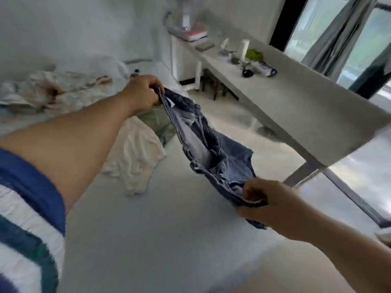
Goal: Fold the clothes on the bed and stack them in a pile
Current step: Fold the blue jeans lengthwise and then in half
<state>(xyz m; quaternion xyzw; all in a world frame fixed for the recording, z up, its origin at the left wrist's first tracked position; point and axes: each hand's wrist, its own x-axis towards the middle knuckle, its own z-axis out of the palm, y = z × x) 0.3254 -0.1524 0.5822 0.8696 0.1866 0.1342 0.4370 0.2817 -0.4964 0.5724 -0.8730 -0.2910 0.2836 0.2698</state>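
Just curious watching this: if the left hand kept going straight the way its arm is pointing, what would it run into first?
Probably the rumpled bedding at the bed's far end; the left hand, gripping the denim shorts, points that way. Depth is unclear.

We reach our left hand (142, 92) far forward, arm straight, fingers curled pinching the denim garment (213, 153) | our right hand (266, 203) sits nearer, fingers curled around its other end | both arms bare.

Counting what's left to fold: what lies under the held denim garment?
Under the denim garment, held by the left hand and right hand, a green garment partly shows beside a white garment; its covered part is hidden.
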